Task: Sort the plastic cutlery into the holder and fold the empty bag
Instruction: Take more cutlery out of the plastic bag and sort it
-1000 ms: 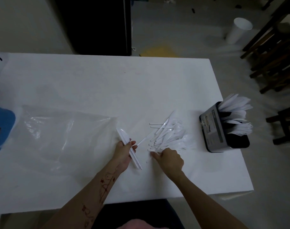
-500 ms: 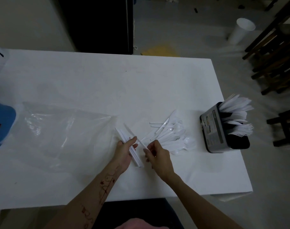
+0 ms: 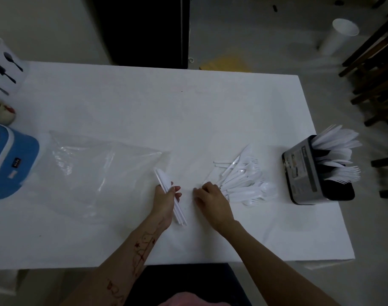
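Note:
My left hand (image 3: pixel 165 198) grips a bundle of white plastic knives (image 3: pixel 163 178), blades pointing away from me. My right hand (image 3: pixel 210 198) rests palm down on the table with fingers curled at the near end of a loose pile of white cutlery (image 3: pixel 241 180); whether it pinches a piece I cannot tell. The black and grey holder (image 3: pixel 303 171) stands at the right edge, with knives, spoons and forks sticking out of it. The clear empty bag (image 3: pixel 95 171) lies flat left of my left hand.
The white table (image 3: pixel 144 107) carries a blue and white object (image 3: pixel 9 160) at its left edge and a white box printed with black utensils (image 3: pixel 3 67) at the far left corner. Dark wooden chairs (image 3: pixel 374 69) and a white cup (image 3: pixel 336 36) stand on the floor right.
My right hand passed a knife to my left hand, then moved back right to the pile. My left hand keeps the bundle, now one knife thicker.

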`<state>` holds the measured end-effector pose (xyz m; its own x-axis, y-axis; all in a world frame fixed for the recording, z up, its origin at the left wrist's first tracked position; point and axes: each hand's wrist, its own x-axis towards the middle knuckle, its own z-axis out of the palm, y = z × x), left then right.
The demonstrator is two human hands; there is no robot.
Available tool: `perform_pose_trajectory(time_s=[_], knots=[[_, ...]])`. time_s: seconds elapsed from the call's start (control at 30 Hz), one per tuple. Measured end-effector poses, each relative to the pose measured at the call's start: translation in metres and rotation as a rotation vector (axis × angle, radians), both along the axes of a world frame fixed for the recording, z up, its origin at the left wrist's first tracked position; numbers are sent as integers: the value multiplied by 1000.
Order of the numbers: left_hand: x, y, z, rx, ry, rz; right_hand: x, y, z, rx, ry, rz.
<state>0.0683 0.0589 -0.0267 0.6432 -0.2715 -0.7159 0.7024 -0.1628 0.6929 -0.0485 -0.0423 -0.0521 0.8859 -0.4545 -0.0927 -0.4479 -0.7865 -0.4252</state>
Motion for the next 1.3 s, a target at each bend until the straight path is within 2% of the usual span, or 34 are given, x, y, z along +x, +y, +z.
perform_pose_trajectory(time_s=[0.13,0.27,0.4,0.47,0.57,0.7,0.77,0.83,0.9,0.97,1.1,1.3], knots=[[3,3,-1,-33,26,-11,-6,1,-1,38,-36,-64],[5,3,-1,-51,91,-17,3,9,3,192,53,-375],[8,0,-4,-72,170,-46,5,7,8,363,2,-527],[7,-3,-4,-90,178,-82,3,8,12,362,-56,-504],[5,-12,0,-111,201,-161,0,11,22,294,-113,-362],[1,-27,1,-148,230,-201,-7,3,32,310,-114,-212],[1,-34,-1,-119,217,-156,-9,-9,34,265,-94,-359],[0,-38,-2,-109,201,-141,-6,-30,33,210,-42,-638],[-3,-40,-2,-117,201,-150,-2,-54,27,243,67,-854],[-6,-42,-3,-121,205,-156,3,-69,19,276,168,-894],[-11,-51,-2,-126,210,-140,8,-78,14,361,222,-898],[-14,-70,0,-118,210,-138,-3,-81,29,557,86,-956]])
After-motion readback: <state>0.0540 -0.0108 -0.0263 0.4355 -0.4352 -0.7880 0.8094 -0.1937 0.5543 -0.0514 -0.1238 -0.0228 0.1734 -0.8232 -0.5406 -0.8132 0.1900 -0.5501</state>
